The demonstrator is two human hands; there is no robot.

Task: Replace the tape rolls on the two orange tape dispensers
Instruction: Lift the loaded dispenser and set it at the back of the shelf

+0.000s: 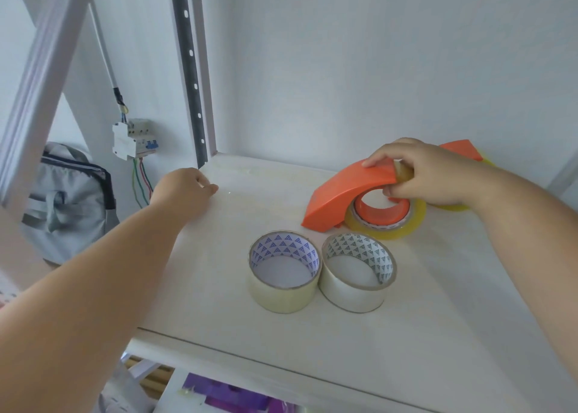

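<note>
An orange tape dispenser lies on its side on the white shelf, with a yellowish tape roll around its hub. My right hand grips the dispenser's curved cover from above. A second orange dispenser with yellow tape sits behind that hand, mostly hidden. Two fresh clear tape rolls stand flat side by side nearer to me, the left roll and the right roll. My left hand rests loosely closed on the shelf's left side, holding nothing.
A perforated metal upright stands at the shelf's back left corner. Beyond the left edge are a circuit breaker with coloured wires and a grey bag. Purple items lie on a lower level below the front edge.
</note>
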